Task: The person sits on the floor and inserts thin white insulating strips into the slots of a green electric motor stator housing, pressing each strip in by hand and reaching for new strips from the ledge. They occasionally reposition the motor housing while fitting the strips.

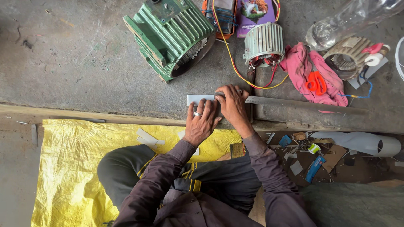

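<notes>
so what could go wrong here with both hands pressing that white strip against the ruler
1. The left hand and right hand press the white strip near the step's edge, so it might slip off onto the yellow sheet.
2. The metal ruler is held only at one end and could pivot, skewing the strip.
3. The yellow wire lies close to the fingers and might snag.

The upper left of the frame is bare concrete floor [63, 54], open for a hand to pass. Above centre, the big green motor housing [170, 35] and the small pale stator [264, 42] with its yellow wire [235, 69] crowd the way. To the right, the steel ruler [303, 103], pink cloth [313, 75] with orange scissors [315, 83] and a clear bottle [341, 23] block the floor.
</notes>
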